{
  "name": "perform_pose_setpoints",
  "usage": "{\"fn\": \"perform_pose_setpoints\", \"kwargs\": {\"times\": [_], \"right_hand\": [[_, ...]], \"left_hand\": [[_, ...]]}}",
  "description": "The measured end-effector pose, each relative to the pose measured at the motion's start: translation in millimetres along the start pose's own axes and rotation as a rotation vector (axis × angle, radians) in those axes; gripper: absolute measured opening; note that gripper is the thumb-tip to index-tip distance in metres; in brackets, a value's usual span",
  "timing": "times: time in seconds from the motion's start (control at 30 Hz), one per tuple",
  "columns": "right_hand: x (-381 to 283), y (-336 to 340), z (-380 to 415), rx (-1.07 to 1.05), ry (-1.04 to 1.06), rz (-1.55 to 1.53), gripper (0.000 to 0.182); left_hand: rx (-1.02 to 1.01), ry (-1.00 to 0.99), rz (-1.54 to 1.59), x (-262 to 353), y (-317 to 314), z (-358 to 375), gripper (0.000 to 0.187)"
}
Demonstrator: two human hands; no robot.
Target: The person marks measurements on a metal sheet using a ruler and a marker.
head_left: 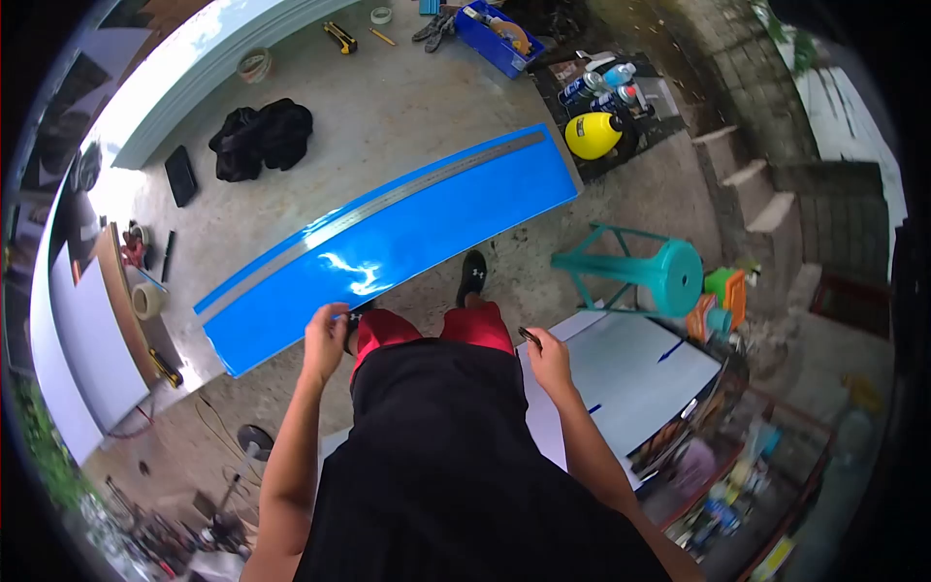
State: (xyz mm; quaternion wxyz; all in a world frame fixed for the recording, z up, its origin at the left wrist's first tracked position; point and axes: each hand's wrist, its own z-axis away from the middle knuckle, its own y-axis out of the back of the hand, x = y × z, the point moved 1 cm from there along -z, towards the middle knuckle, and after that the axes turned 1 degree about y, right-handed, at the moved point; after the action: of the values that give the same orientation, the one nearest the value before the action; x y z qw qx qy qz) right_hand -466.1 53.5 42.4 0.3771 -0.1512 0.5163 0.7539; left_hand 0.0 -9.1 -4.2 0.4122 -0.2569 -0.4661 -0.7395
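Observation:
A long, glossy blue sheet lies across the work surface in front of me, with a long metal ruler flat along its far side. My left hand is beside the sheet's near edge, fingers loosely extended and nothing seen in them. Off to the right, by my shorts, my right hand is closed around a small black object; its kind does not show, since the fingers cover most of it.
A black cloth and a phone lie beyond the sheet. A yellow spray bottle stands near its right end, below a blue bin. To my right are a green stool and a white panel. A cutter lies far left.

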Motion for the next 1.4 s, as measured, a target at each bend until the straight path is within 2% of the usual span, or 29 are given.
{"fn": "perform_pose_setpoints", "kwargs": {"times": [0.07, 0.1, 0.17, 0.2, 0.23, 0.3, 0.33, 0.4, 0.47, 0.53, 0.6, 0.63, 0.7, 0.73, 0.77, 0.8, 0.83, 0.87, 0.9, 0.97, 1.03, 1.07, 1.17, 1.2, 1.23, 1.27, 1.3, 1.37, 1.4], "right_hand": [[-9, 1, -32, 0.112, 0.275, 0.109, 0.021], [35, 64, -15, -0.042, 0.164, 0.11, 0.021], [36, 95, -76, -0.011, 0.192, 0.097, 0.019], [41, 96, -101, -0.03, 0.189, 0.073, 0.019], [51, 96, -112, -0.064, 0.177, 0.049, 0.019], [57, 103, -130, -0.188, 0.135, 0.1, 0.019], [52, 105, -136, -0.262, 0.124, 0.1, 0.019], [53, 101, -144, -0.299, 0.204, 0.105, 0.02], [42, 98, -151, -0.333, 0.248, 0.114, 0.02], [30, 102, -149, -0.326, 0.243, 0.096, 0.021], [39, 108, -141, -0.304, 0.201, 0.07, 0.021], [42, 114, -138, -0.284, 0.182, 0.094, 0.021], [44, 127, -124, -0.294, 0.123, 0.133, 0.021], [44, 131, -120, -0.292, 0.109, 0.143, 0.021], [44, 133, -118, -0.285, 0.09, 0.163, 0.021], [45, 132, -118, -0.269, 0.063, 0.156, 0.021], [37, 130, -117, -0.257, 0.034, 0.144, 0.021], [29, 128, -120, -0.251, 0.011, 0.094, 0.024], [6, 125, -127, -0.233, 0.125, 0.069, 0.027], [-47, 115, -151, -0.246, 0.287, -0.017, 0.034], [-113, 95, -182, -0.287, 0.424, -0.186, 0.04], [-135, 80, -198, -0.358, 0.455, -0.295, 0.048], [-200, 15, -224, -0.421, 0.539, -0.558, 0.088], [-206, -13, -226, -0.423, 0.573, -0.613, 0.106], [-220, -27, -224, -0.532, 0.534, -0.496, 0.112], [-234, -41, -220, -0.613, 0.436, -0.556, 0.101], [-242, -54, -216, -0.616, 0.4, -0.566, 0.083], [-222, -89, -211, -0.393, 0.604, -0.173, 0.071], [-212, -104, -212, -0.391, 0.602, -0.162, 0.071]], "left_hand": [[0.276, -0.11, 0.014, -2, 7, -11, 0.019], [0.199, 0.06, -0.022, 39, -52, 35, 0.019], [0.349, -0.021, 0.017, 75, -66, 12, 0.021], [0.346, 0.053, -0.031, 85, -56, 3, 0.028], [0.405, 0.002, -0.059, 81, -46, -1, 0.041], [0.564, 0.181, 0.101, 85, -22, -24, 0.064], [0.653, 0.242, 0.176, 78, -8, -44, 0.071], [0.768, 0.108, 0.052, 60, 22, -97, 0.083], [0.793, 0.071, 0.103, 59, 54, -155, 0.094], [0.89, -0.016, -0.267, 48, 79, -217, 0.11], [0.941, 0.027, -0.318, 38, 97, -276, 0.124], [0.916, 0.204, -0.38, 58, 100, -290, 0.13], [0.901, 0.336, -0.454, 50, 106, -328, 0.127], [0.798, 0.404, -0.436, 38, 114, -343, 0.116], [0.785, 0.506, -0.505, 41, 115, -351, 0.097], [0.848, 0.455, -0.505, 34, 118, -358, 0.074], [0.935, 0.29, -0.443, 31, 119, -359, 0.06], [1.0, 0.122, -0.273, 28, 119, -357, 0.056], [1.06, -0.046, -0.099, 40, 124, -345, 0.052], [0.975, -0.153, -0.015, 108, 117, -283, 0.05], [0.859, -0.166, 0.125, 174, 89, -205, 0.05], [0.787, -0.192, 0.211, 183, 72, -174, 0.051], [0.528, -0.135, 0.468, 203, 12, -97, 0.059], [0.389, -0.118, 0.356, 200, -7, -82, 0.066], [0.289, -0.13, 0.349, 208, -27, -78, 0.074], [0.261, -0.094, 0.413, 188, -50, -74, 0.084], [0.164, 0.22, 0.365, 186, -52, -67, 0.095], [0.273, 0.014, -0.32, 106, -78, -62, 0.101], [0.271, 0.011, -0.309, 94, -79, -63, 0.101]]}}
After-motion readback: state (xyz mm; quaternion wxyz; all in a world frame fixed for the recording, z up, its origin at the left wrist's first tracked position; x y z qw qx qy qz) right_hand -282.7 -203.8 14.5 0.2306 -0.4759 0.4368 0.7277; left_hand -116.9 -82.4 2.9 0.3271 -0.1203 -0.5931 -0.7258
